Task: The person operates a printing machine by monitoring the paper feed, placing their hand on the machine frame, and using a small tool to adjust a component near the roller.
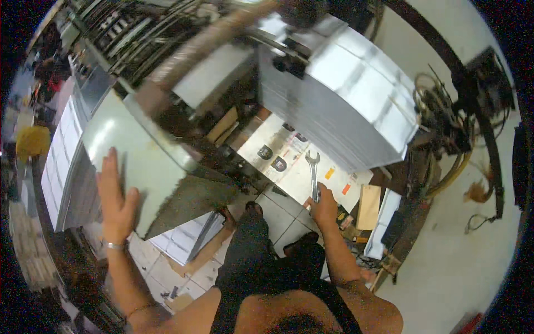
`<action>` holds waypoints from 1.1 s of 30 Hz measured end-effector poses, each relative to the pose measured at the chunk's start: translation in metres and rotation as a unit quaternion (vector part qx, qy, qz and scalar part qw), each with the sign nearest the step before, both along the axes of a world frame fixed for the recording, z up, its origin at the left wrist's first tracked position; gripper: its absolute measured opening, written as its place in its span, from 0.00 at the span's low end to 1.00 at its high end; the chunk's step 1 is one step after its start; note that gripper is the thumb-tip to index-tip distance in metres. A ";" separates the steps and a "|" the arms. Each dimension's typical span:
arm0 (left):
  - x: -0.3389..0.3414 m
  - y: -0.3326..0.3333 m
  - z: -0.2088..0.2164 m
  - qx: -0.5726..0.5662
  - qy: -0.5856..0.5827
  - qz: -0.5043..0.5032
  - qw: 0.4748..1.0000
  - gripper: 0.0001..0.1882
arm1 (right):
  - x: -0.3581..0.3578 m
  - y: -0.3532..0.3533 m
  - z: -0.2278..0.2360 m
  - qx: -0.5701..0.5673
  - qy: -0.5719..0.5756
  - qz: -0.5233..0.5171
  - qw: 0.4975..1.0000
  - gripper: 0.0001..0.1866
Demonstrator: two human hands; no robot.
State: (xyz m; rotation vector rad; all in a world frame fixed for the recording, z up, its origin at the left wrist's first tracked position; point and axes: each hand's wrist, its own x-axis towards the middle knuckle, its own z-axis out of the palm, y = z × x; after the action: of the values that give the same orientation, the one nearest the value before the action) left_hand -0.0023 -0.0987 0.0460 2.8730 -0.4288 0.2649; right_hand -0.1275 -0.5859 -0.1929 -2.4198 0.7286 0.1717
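Note:
My right hand (324,207) is closed round the handle of a metal open-end wrench (313,170). Its forked jaw points away from me, over a printed sheet (292,158) that lies below the big paper stack. On the left, my left hand (118,203) rests flat with fingers stretched out on a pale green machine cover (136,150). That cover looks smooth and has a rough, worn lower edge. Nothing shows in my left hand; its wrist wears a band.
A tall stack of white sheets (356,72) stands at the far right, another stack (62,161) at the left, and a lower one (186,239) on the tiled floor. A brown bar (206,47) crosses the upper left. Cables (445,111) hang at the right beside a tan block (368,207).

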 end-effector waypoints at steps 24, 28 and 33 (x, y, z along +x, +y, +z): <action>0.030 -0.017 0.033 0.010 0.172 0.087 0.981 0.49 | 0.162 0.071 0.144 0.450 0.194 0.144 0.860 0.15; 0.030 -0.017 0.032 0.026 0.189 0.092 0.977 0.50 | 0.199 0.075 0.122 0.470 0.224 0.203 0.829 0.12; 0.030 -0.018 0.031 0.038 0.195 0.093 0.976 0.51 | 0.239 0.093 0.096 0.457 0.263 0.263 0.808 0.14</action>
State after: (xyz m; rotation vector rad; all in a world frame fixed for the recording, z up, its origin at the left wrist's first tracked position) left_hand 0.0278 -0.1164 0.0766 2.9413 -0.0998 -0.2899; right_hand 0.1116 -0.4927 -0.0969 -1.5362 0.0742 1.1648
